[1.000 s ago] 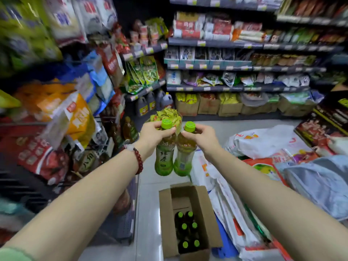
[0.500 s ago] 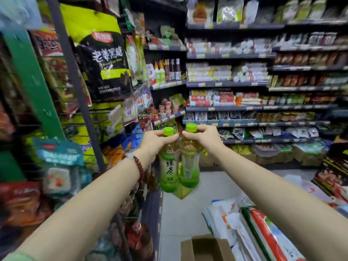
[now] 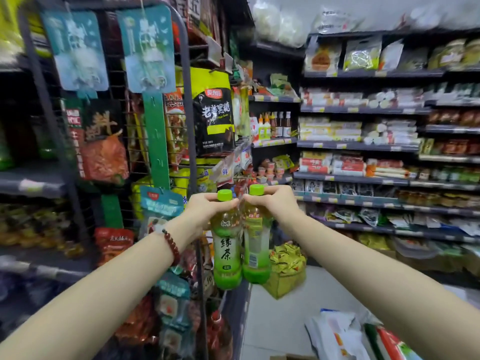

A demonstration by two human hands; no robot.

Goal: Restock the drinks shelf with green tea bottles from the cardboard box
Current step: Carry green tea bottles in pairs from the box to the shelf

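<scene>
I hold two green tea bottles upright at arm's length, side by side and touching. My left hand [image 3: 205, 211] grips the neck of the left bottle [image 3: 226, 253], whose label shows large green characters. My right hand [image 3: 272, 203] grips the neck of the right bottle [image 3: 255, 250]. Both have bright green caps. Only a sliver of the cardboard box [image 3: 293, 357] shows at the bottom edge. A red bead bracelet [image 3: 172, 245] is on my left wrist.
A wire rack [image 3: 187, 141] hung with snack bags stands close on the left, just behind the bottles. Dark shelves [image 3: 363, 178] full of packaged goods fill the back and right. Large sacks [image 3: 345, 333] lie on the floor at lower right.
The view has swung upward and left: the box has dropped almost out of the frame and the wire rack is nearer. Both hands still hold the bottles together in front of me.
</scene>
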